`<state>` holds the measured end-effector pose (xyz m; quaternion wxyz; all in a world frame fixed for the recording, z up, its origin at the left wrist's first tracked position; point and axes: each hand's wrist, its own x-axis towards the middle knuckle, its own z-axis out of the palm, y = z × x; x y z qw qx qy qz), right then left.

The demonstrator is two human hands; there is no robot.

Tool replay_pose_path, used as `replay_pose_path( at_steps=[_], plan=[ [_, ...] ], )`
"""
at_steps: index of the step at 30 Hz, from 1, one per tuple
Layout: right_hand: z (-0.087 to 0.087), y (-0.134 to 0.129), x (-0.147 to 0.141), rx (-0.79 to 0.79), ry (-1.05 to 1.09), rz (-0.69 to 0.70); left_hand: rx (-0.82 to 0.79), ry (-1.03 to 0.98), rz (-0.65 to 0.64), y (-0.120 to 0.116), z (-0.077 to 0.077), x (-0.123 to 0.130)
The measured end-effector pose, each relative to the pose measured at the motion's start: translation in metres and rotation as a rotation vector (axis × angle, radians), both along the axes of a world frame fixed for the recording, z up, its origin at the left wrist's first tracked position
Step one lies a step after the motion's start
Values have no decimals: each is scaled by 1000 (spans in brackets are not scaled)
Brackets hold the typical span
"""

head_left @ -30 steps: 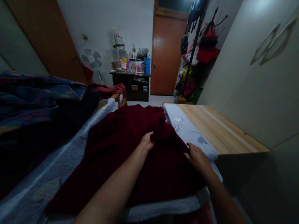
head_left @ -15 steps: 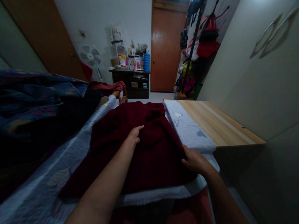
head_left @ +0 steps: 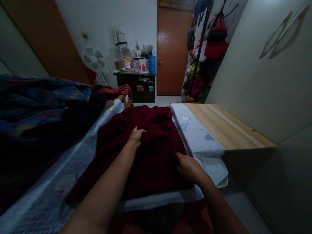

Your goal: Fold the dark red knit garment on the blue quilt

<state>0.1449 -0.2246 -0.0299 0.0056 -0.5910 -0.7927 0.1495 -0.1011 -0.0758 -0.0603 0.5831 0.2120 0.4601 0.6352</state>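
A dark red garment (head_left: 156, 175), apparently of thick cloth, lies spread over the bed with a few wrinkles near its far end. On its middle rests my left hand (head_left: 136, 137), one finger stretched out to the right and the others partly hidden. My right hand (head_left: 189, 166) has its fingers closed on the garment's right side, which is drawn inward. Beneath the garment is a pale quilted sheet (head_left: 195, 130) with small printed figures.
A heap of dark and blue patterned clothes (head_left: 36, 100) lies on the left. To the right are a wooden board (head_left: 224, 126) and a pale cabinet (head_left: 263, 84). Farther back stand a fan (head_left: 94, 58), a dark shelf (head_left: 134, 87) and a brown door (head_left: 173, 52).
My right hand has moved left, bringing the garment's right edge inward and baring more of the sheet. My left hand has shifted slightly left.
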Motion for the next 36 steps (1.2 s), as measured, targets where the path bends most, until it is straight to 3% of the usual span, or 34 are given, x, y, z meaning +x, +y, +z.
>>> replay_pose_path(
  at_steps=[4, 7, 13, 19, 22, 25, 27, 30, 32, 34, 36],
  plan=[
    [1, -1, -15, 26, 41, 14, 32, 23, 11, 6, 25, -28],
    [-8, -3, -27, -5, 65, 66, 58, 17, 65, 7, 34, -49],
    [-30, -7, -33, -95, 154, 106, -142, 2, 207, -3, 22, -78],
    [-21, 0, -24, -113, 363, 144, -113, 101, 383, -13, 9, -93],
    [-26, 10, -20, 97, 481, 56, -13, 223, 457, -12, 6, -98],
    [-45, 18, -20, 348, 423, -72, 37, 371, 444, -10, 4, -98],
    [-62, 19, -22, 394, 318, -80, 2, 624, 473, -12, 4, -94],
    [-83, 16, -27, 352, 181, -25, 27, 1159, 592, -18, 9, -80],
    [-90, 14, -30, 328, 129, 7, 179, 1352, 521, -22, 13, -63],
    [-93, 14, -32, 324, 98, 19, 332, 1302, 219, -22, 15, -41],
    [-93, 14, -32, 332, 81, 25, 317, 1153, -107, -17, 12, -14]
  ],
)
